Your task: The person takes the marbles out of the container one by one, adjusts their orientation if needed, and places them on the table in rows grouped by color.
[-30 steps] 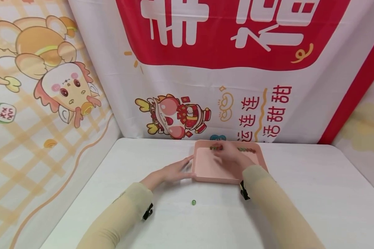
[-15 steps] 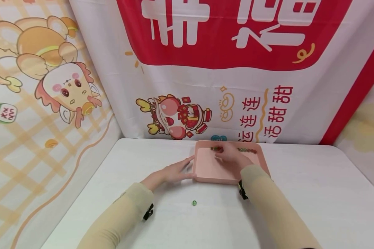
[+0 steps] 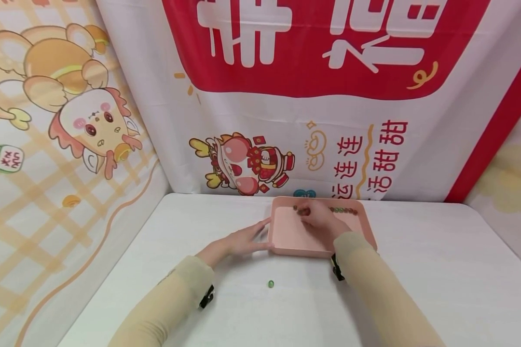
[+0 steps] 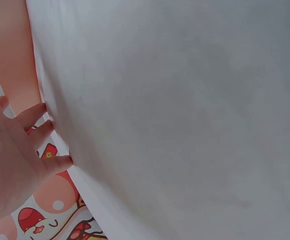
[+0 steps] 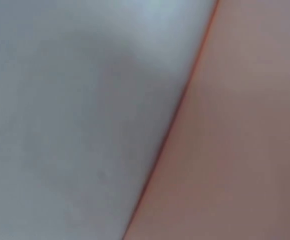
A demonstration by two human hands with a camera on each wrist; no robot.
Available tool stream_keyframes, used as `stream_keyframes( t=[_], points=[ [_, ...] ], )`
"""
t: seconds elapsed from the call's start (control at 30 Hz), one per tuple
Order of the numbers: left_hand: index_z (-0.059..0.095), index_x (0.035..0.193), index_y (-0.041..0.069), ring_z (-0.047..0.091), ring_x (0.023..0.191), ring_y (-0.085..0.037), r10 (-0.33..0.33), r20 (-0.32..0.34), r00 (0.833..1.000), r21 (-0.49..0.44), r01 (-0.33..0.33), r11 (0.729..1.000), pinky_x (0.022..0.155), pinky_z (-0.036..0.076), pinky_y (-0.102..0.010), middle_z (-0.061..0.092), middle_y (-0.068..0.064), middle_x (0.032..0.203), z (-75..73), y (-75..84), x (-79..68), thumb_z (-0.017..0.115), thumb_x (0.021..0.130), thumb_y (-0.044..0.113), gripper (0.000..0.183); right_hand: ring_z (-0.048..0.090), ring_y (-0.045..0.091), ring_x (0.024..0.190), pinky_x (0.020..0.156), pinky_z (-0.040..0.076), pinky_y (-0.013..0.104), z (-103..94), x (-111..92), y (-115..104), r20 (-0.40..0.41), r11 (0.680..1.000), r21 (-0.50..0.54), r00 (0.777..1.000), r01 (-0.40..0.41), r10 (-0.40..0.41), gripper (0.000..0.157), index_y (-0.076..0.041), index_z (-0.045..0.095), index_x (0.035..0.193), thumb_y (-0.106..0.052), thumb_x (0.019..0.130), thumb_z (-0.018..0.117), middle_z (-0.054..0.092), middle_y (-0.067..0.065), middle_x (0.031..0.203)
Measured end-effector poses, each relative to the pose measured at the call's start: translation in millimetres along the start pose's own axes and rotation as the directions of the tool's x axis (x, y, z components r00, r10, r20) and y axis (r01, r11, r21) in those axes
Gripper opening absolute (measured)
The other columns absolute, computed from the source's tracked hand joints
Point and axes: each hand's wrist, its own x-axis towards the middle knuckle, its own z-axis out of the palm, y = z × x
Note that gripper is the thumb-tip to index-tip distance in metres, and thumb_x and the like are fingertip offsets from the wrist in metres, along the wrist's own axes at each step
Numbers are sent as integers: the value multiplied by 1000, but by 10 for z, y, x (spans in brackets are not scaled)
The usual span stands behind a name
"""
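Note:
A shallow pink tray (image 3: 286, 237) lies at the back of the white table. Along its far side runs a row of small red and green glass marbles (image 3: 339, 210), partly hidden by my right hand (image 3: 322, 215). That hand reaches into the tray, its fingertips together on a dark marble (image 3: 303, 212) near the row's left part. Another marble (image 3: 295, 207) sits just left of the fingertips. My left hand (image 3: 242, 240) rests its spread, fairly straight fingers and thumb against the tray's left side. In the left wrist view, several fingers (image 4: 34, 116) stretch out beside the pink tray wall (image 4: 16, 55).
One green marble (image 3: 271, 284) lies alone on the white tabletop (image 3: 226, 313), in front of the tray. A printed cloth (image 3: 156, 86) hangs right behind the tray. The right wrist view shows only the tray's pink side (image 5: 244, 150) and the white table, blurred.
My right fingertips have shifted slightly within the row, and a gap now shows between the leftmost marble and those at the fingertips. The left hand stays at the tray's side.

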Motion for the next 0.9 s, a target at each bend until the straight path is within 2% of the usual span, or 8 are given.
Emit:
stream_keyframes(
  t=[0.13,0.47,0.63,0.8,0.9],
  points=[
    [12,156,38,22,144,-23,-4,4,1000,4,4,1000,113,22,-53,25,-1,159,9,-3,6,55,86,68,88,52,23,87,73,46,32,6,-3,5,0,1000,-3,1000,-3,3,23,-3,71,110,3,89,65,61,9,99],
    [12,156,37,23,144,-23,-5,4,1000,4,5,1000,112,24,-54,25,-1,158,9,8,-3,56,85,70,90,53,22,90,72,49,29,34,-9,-1,2,990,66,993,-121,122,22,-10,74,99,7,90,63,63,6,101],
    [12,156,37,24,144,-24,-7,1,1000,10,7,1000,112,24,-53,25,-2,158,-5,27,-16,56,85,69,90,53,22,92,73,48,28,30,-11,-11,0,990,62,992,-127,128,20,-12,74,97,4,91,64,62,5,102],
    [12,156,38,23,144,-24,-8,2,1000,11,8,1000,113,23,-53,25,-2,159,-7,23,-11,56,86,68,89,53,21,88,69,47,28,-2,-21,-14,1,994,63,996,-94,95,16,-10,74,100,1,91,65,63,5,102],
    [12,156,38,23,144,-25,-11,1,1000,11,11,1000,113,23,-53,24,-2,159,-20,26,-17,56,85,69,89,53,21,94,77,48,31,-48,-47,-42,9,989,106,995,-102,102,13,-10,72,104,-7,92,66,63,4,110]
  ],
)
